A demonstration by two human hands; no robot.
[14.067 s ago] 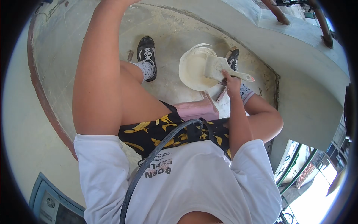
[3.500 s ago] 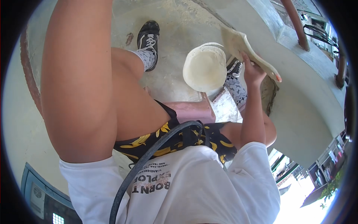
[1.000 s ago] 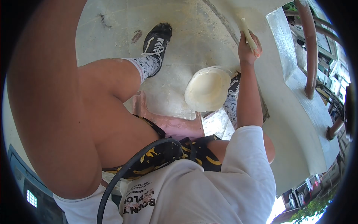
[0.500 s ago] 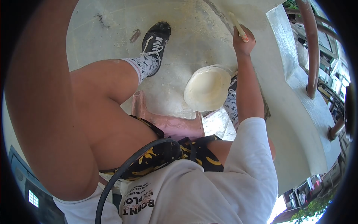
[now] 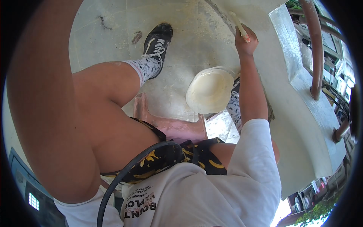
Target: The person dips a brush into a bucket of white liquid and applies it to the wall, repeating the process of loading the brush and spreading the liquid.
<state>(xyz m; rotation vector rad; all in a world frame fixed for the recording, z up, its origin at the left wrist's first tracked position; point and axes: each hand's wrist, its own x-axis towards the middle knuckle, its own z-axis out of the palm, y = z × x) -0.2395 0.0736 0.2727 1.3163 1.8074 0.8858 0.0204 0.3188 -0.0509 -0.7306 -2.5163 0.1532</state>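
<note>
My right hand (image 5: 247, 41) is closed around a pale stick-like tool (image 5: 240, 27) with a reddish mark at its lower end. Its far end points up and left, close over the pale curved wall (image 5: 261, 19) near the edge where wall and floor meet. Below that hand, between my legs, a cream-coloured oval tub (image 5: 210, 89) stands by my right foot, its inside coated pale. From the left side my left arm (image 5: 45, 106) reaches up past the top of the view, so my left hand is out of sight.
I sit over a worn pink stool (image 5: 185, 128). My left shoe (image 5: 158, 45) rests on the stained floor (image 5: 109, 45). A black hose or cable (image 5: 124, 170) curves over my lap. Brown metal pipes (image 5: 314, 49) rise beyond the wall on the right.
My right hand and the tool have shifted very slightly up and left along the wall. Everything else looks nearly the same.
</note>
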